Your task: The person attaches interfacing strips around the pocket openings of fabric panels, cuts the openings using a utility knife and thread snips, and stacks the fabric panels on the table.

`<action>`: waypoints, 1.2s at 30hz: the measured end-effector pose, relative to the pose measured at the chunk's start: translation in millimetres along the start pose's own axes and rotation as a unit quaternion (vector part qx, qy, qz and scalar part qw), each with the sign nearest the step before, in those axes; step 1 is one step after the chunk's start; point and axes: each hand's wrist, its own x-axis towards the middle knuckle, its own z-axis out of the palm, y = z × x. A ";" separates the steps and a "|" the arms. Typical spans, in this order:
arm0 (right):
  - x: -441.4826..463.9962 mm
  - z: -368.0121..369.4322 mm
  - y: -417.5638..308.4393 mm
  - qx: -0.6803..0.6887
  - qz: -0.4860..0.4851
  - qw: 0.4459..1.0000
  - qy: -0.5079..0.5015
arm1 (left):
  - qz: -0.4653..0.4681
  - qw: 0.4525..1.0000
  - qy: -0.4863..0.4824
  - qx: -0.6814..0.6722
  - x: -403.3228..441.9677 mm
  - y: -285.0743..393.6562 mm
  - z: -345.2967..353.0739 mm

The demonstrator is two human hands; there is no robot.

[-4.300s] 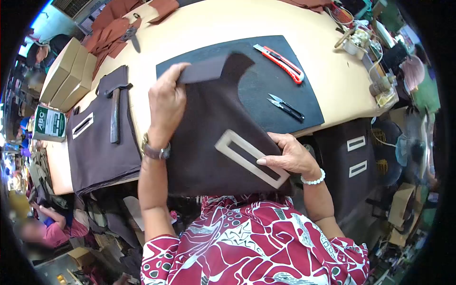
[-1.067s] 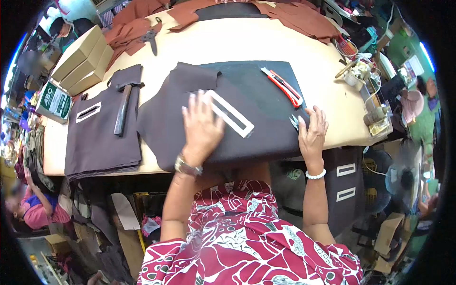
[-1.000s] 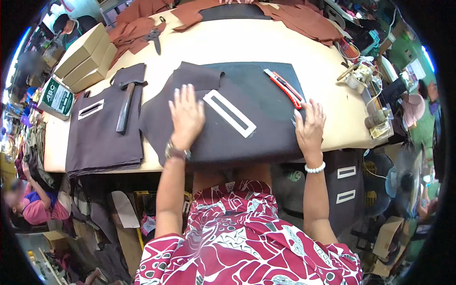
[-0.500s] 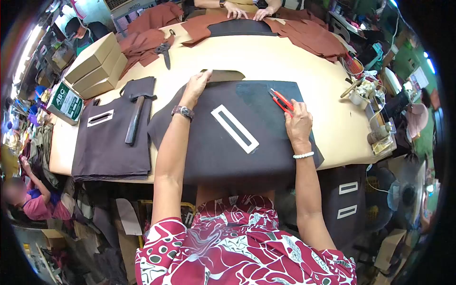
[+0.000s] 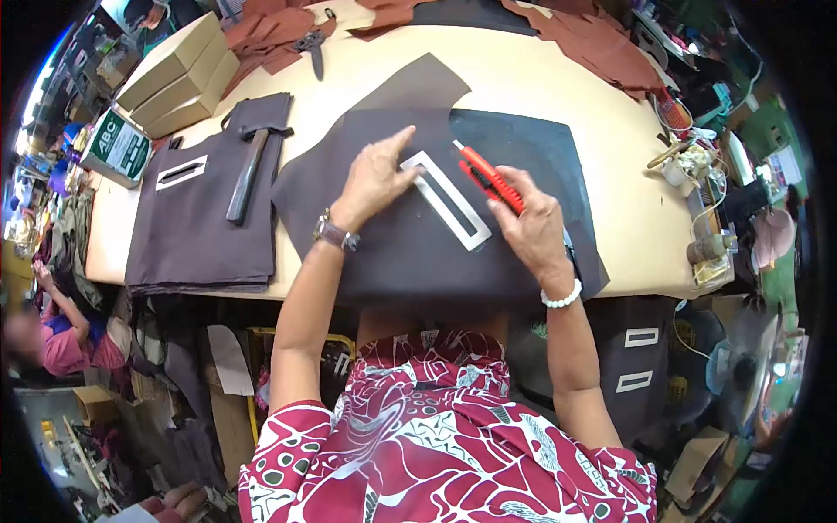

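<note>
Brn sheet (image 5: pixel 392 248) on mat (image 5: pixel 532 144), mat's R edge vis.

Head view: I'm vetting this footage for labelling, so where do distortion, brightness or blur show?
Head view: fisheye distortion bows the table and leaves black corners; head view: the tabletop looks brightly lit, yet the white frame reads clearly on the dark panel; head view: the left hand looks slightly soft.

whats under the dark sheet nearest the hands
The mat and pale table extend from beneath the dark sheet; anything else fully under it is covered.
</note>
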 end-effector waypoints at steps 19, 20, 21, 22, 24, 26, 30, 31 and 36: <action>-10.3 37.9 -8.7 -0.106 -0.053 0.992 -0.045 | -0.016 0.993 0.033 0.113 -31.5 10.6 24.8; -10.4 38.3 -9.2 -0.109 -0.053 0.992 -0.044 | -0.015 0.993 0.033 0.113 -31.5 10.2 25.0; -10.4 38.7 -9.8 -0.112 -0.054 0.991 -0.042 | -0.014 0.993 0.034 0.114 -31.5 10.0 25.2; -10.3 39.0 -10.0 -0.115 -0.054 0.991 -0.041 | -0.015 0.993 0.035 0.114 -31.6 10.1 25.2; -10.0 39.3 -9.7 -0.118 -0.055 0.991 -0.041 | -0.017 0.993 0.036 0.115 -31.9 10.9 24.9; -10.1 39.5 -9.1 -0.118 -0.057 0.991 -0.042 | -0.019 0.993 0.033 0.115 -31.9 10.7 25.0; -7.2 37.8 -10.3 -0.123 -0.066 0.988 -0.059 | -0.018 0.996 0.028 0.077 -30.5 10.8 23.2; -5.1 35.9 -12.9 -0.128 -0.067 0.987 -0.066 | -0.018 0.996 0.025 0.078 -30.9 12.1 21.8; 31.3 18.3 -42.4 -0.236 -0.104 0.951 -0.169 | -0.016 0.996 0.009 0.082 -34.0 19.6 16.6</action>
